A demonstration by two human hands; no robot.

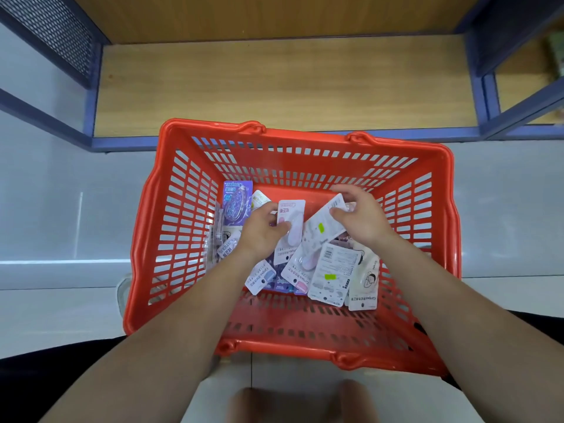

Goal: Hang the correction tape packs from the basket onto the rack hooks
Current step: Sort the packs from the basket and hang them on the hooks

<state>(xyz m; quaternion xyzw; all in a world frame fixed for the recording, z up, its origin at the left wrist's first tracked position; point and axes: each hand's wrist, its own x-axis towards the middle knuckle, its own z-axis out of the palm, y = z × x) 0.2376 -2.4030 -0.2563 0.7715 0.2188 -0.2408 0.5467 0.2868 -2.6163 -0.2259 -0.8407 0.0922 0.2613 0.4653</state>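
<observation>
Head view: a red basket (pixel 305 138) stands on a pale tiled floor (pixel 61 224), just in front of a low wooden shelf (pixel 274 87) with a blue metal frame (pixel 122 144). A dark mesh panel (pixel 52 32) closes the shelf unit's left side. No hooks show in this view.

The correction tape packs (pixel 297 270) lie in a loose, overlapping heap on the bottom of the basket, mostly toward its middle and near side. A purple pack (pixel 236 203) leans up by the far left corner. A white pack with a barcode and a green sticker (pixel 331 273) lies back side up near the front, and a cream pack (pixel 366 279) lies just beside it on the right, partly under it.

Both hands reach down inside the basket. The left hand (pixel 259 233) has its fingers curled round the left edge of a pink pack (pixel 291 215), thumb on its face, and holds it tilted above the heap. The right hand (pixel 364 218) grips a second white pack (pixel 320 227) by its far end, thumb on the printed back and fingers curled over the top edge. That pack is slanted, with its lower end down among the others. The pink pack and this white pack sit side by side, and their edges look as if they touch.
</observation>
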